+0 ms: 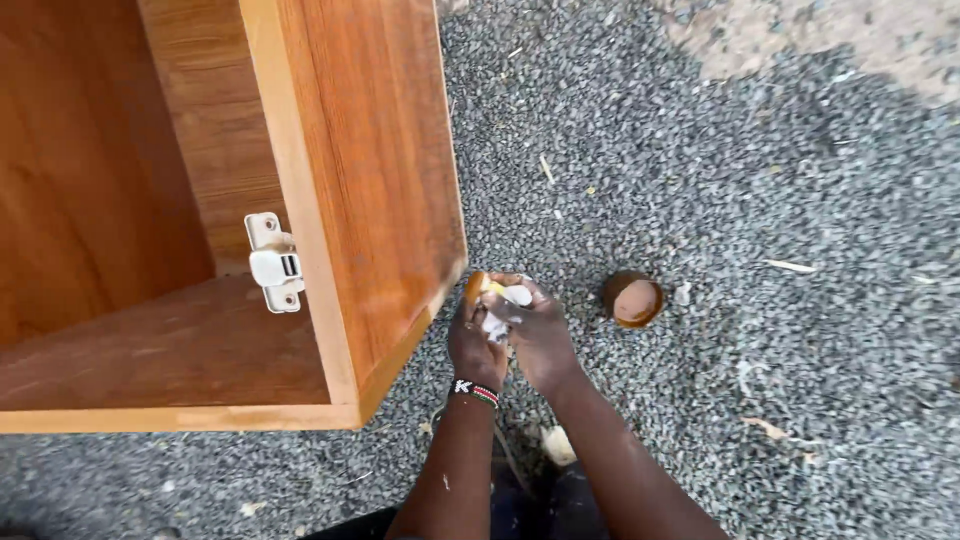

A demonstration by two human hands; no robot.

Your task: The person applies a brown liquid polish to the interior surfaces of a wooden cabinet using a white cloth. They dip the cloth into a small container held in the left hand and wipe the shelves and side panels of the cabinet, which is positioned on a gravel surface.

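The ground is loose grey gravel, outdoors, strewn with small wood chips and pale flecks, and it lightens to a sandy patch far beyond the cabinet's right side. An open wooden cabinet of orange-brown board stands on the gravel and serves as the landmark here; its inside faces the camera, and a white hinge plate is screwed to the inner face of its right-hand wall, near the front edge. Just past the cabinet's lower right corner, both hands meet over the gravel. The left hand, wearing a beaded wristband, is curled around a small orange-brown piece whose top shows above the fingers. The right hand is closed against it from the other side, its fingers clenched on a crumpled white scrap pressed to that piece; exactly what the scrap is cannot be told. To the right of the hands, further from the cabinet, a small round brown container rests on the gravel, open side up, with a tan fill inside. A pale chip lies between the forearms, near the cabinet's front.
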